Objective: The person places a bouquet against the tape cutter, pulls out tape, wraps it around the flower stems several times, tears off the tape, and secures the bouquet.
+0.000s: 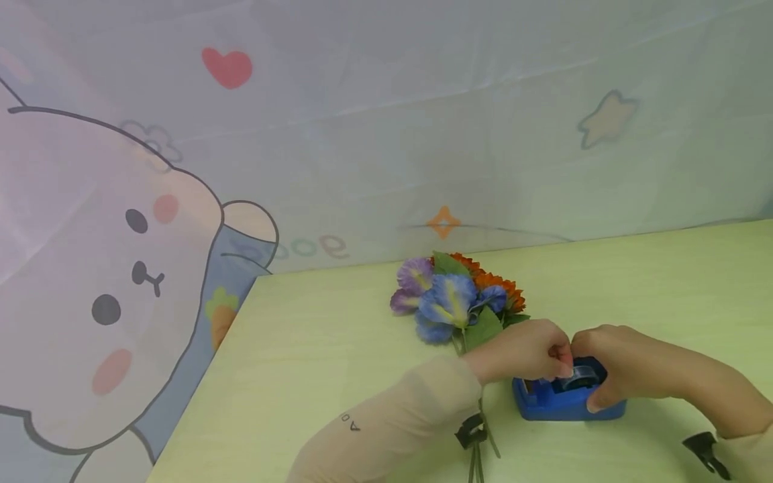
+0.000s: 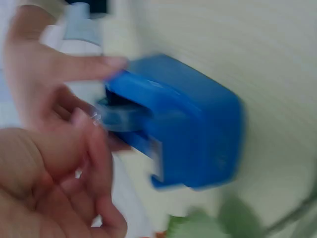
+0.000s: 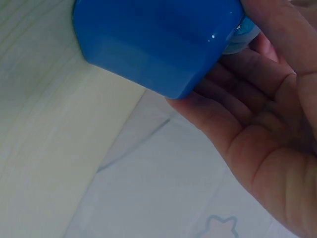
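Our left hand pinches clear tape at the roll, thumb against finger. Our right hand grips the blue tape dispenser, thumb on its near side. Dispenser sits on the desk, right of the flower stems. Our left sleeve crosses over those stems. Beyond it we see blue, purple and orange flowers, plus green leaves. Left wrist view is blurred. Printed cloth hangs behind the desk.
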Available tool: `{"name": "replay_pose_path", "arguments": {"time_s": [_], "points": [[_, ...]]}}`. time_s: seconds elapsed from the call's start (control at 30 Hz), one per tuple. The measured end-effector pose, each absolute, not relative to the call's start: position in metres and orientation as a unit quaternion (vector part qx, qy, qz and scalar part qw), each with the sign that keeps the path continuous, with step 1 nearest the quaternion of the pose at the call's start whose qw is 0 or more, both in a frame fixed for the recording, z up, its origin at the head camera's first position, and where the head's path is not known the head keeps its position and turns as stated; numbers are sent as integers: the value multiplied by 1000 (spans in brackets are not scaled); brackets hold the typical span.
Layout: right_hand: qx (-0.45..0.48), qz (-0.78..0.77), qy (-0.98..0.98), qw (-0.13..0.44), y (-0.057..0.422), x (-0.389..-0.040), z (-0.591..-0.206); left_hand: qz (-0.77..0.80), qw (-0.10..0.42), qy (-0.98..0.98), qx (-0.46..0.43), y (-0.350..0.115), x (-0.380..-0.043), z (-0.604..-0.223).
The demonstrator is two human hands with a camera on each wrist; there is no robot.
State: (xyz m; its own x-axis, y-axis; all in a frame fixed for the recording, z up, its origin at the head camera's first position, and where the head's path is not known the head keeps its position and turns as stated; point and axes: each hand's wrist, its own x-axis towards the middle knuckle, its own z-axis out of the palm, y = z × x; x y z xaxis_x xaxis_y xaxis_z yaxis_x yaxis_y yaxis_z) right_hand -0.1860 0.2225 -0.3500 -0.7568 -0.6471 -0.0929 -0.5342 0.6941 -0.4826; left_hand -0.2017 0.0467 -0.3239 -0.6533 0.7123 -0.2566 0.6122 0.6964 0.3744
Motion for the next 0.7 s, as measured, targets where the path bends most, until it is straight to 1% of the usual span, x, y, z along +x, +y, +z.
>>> {"name": "replay_pose_path", "arguments": {"time_s": [0.17,0.27,0.43,0.7], "points": [[-324,-228,909,131,223,-185,-350,65,184,913,358,54,-198,-316],[-319,-222,912,131,222,-186,-350,56,199,913,351,51,-198,-316],[-311,-212,917,133,221,-187,-352,85,220,905,352,42,-201,-318],[-305,-207,921,127,223,-187,-355,102,242,905,335,37,-204,-321]]}}
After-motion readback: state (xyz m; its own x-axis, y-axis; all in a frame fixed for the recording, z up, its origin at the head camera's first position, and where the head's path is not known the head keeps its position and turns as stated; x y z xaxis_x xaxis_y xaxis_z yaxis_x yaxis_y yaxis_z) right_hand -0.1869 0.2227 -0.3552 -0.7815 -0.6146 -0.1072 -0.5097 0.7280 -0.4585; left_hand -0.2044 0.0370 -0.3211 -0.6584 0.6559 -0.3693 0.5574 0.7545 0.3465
